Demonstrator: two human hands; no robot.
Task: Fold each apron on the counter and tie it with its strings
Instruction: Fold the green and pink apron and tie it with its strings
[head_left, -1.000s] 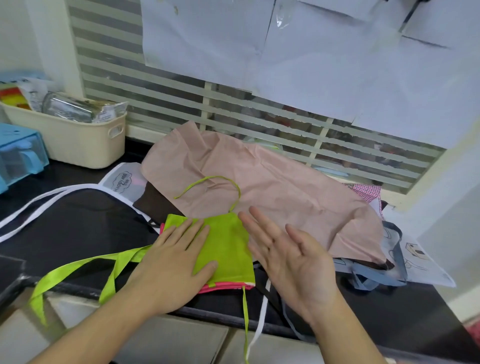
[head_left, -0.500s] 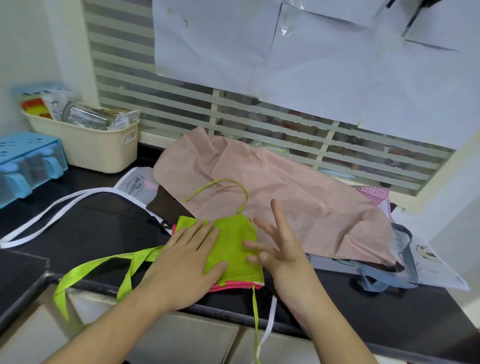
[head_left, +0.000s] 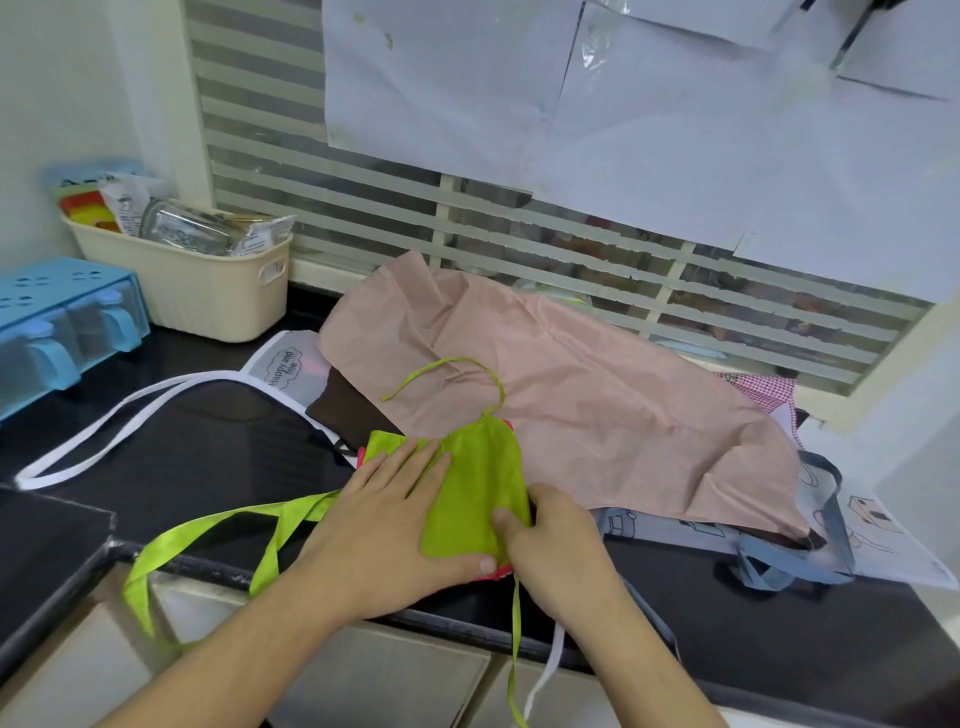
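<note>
green apron (head_left: 470, 493) sits folded small at the counter (head_left: 779, 613) front edge. left hand (head_left: 384, 530) lies flat on it, fingers straight and spread; right hand (head_left: 553, 540) pinches its right edge, thumb on top. advice: keep palm pressure so the folds hold, gather the loose green strings (head_left: 218, 530) before wrapping. glossy, pink trim beneath.

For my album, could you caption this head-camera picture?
Left hand flattens a folded lime-green apron on a black counter while the right hand grips its edge.

Lime-green apron (head_left: 475, 488): smooth, faintly shiny cloth (satiny ribbons); pink apron (head_left: 597, 415) crinkled, matt; counter (head_left: 779, 639) glossy black.
</note>
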